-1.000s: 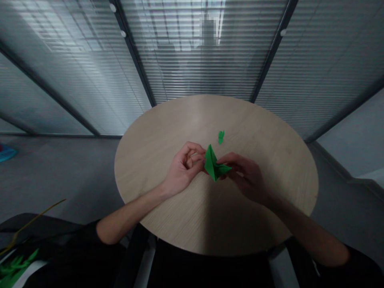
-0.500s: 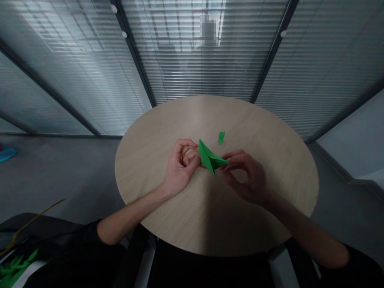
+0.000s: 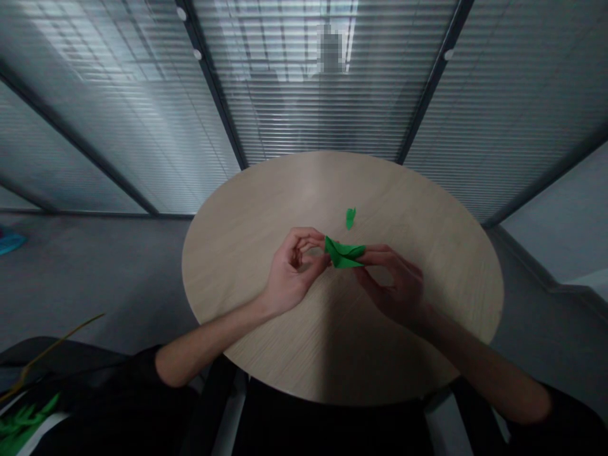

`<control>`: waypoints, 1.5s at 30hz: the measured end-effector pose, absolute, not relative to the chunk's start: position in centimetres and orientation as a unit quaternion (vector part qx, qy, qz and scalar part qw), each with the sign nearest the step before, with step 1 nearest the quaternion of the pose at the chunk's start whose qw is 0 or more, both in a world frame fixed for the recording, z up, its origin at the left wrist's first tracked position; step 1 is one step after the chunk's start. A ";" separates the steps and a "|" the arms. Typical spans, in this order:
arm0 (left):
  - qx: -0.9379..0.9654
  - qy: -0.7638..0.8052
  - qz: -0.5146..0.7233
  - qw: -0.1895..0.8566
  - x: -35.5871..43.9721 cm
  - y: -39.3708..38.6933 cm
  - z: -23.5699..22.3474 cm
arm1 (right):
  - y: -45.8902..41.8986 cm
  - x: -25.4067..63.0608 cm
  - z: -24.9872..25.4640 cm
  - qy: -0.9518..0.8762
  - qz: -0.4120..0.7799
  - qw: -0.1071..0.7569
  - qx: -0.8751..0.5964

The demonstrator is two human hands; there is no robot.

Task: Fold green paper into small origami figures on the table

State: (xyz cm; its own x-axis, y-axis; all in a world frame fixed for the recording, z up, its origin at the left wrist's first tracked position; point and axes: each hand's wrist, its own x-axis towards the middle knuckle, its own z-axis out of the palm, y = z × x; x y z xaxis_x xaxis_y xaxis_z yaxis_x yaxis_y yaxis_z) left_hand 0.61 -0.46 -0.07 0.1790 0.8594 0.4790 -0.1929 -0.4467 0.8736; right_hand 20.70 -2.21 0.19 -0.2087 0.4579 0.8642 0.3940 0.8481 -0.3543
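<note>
A folded piece of green paper (image 3: 344, 254), with creased, pointed flaps, is held between my two hands above the table. My left hand (image 3: 295, 269) pinches its left end between thumb and fingers. At its right end, my right hand (image 3: 393, 278) grips it with the thumb below and the fingers above, curled into a loop. The fingertips partly cover both ends of the paper.
A small green scrap (image 3: 350, 218) lies on the round wooden table (image 3: 266, 196) beyond my hands. Glass panels with blinds (image 3: 313, 120) stand behind the table. A thin yellow strip (image 3: 57, 345) and green pieces (image 3: 28, 421) are at lower left.
The folded paper has tilted and now looks flatter and more level. My left hand has shifted slightly right, and my right fingers have moved over the paper's right end.
</note>
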 end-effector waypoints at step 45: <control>0.843 0.177 0.498 0.102 -0.9 -1.7 1.5 | -3.1 20.9 1.0 -0.799 -0.060 0.536 -0.266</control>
